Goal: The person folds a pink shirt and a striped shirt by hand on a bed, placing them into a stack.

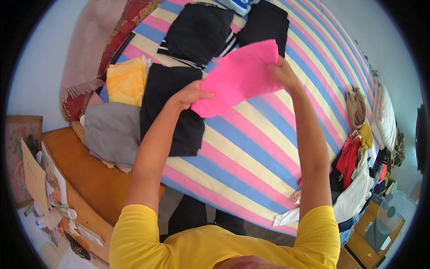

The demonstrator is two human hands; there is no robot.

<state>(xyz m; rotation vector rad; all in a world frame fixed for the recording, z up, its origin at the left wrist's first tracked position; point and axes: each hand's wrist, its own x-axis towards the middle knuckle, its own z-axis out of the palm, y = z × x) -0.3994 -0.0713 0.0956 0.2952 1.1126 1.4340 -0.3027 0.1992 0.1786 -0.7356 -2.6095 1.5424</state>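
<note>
While both hands (190, 95) grip pink cloth (239, 78) above the striped bed (251, 148), yellow cloth (126, 80) lies at nine o'clock from it, grey cloth (113, 133) at eight.

Landmark: the shirt (201, 246). Colour bright yellow, even across the visible chest, with soft creases toward the shoulders. Left sleeve (134, 233), on the shirt's left side: same yellow, short, loose, hem ending on the upper arm. Right sleeve (319, 231), on the shirt's right side: matching colour and cut. Trousers (188, 215), beyond the shirt's front edge: black or very dark; parts of both legs visible, seams too dark to tell. Left forearm (156, 132) and right forearm (310, 121), beyond the shirt's sleeves: bare, tapering to bare wrists. Left hand (188, 95) and right hand (285, 74), farthest from the shirt: ungloved.
</note>
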